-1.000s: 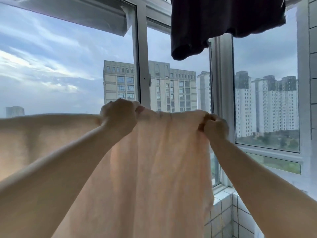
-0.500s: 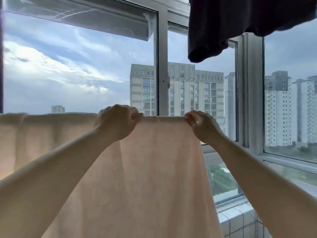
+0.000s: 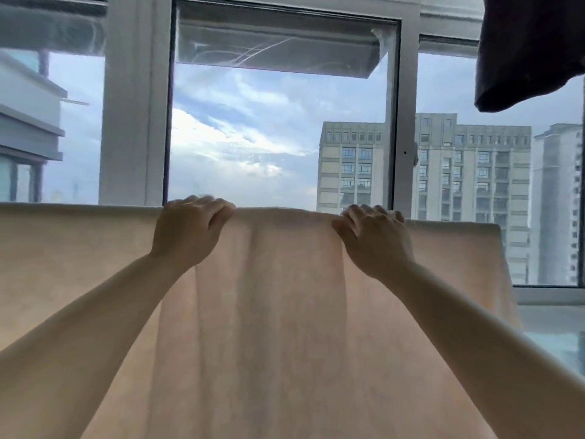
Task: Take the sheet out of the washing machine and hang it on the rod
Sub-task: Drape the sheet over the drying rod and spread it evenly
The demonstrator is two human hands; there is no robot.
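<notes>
A pale peach sheet [image 3: 285, 312] hangs draped in front of me, its folded top edge running level across the view — the rod beneath it is hidden by the cloth. My left hand [image 3: 186, 232] and right hand [image 3: 376, 242] both rest on that top edge, fingers curled over it and gripping the fabric. Behind is a white-framed window [image 3: 136, 122] showing apartment blocks [image 3: 459, 185] — a dark garment [image 3: 531, 52] hangs upper right.

- The sheet [image 3: 285, 312] is seen as thin, matt peach cloth, soft and faintly translucent.
- The dark garment [image 3: 531, 52] at upper right is seen as matt fabric.
- The window frame [image 3: 136, 122] is finished smooth and pale, with streaked, glossy glass [image 3: 278, 137].
</notes>
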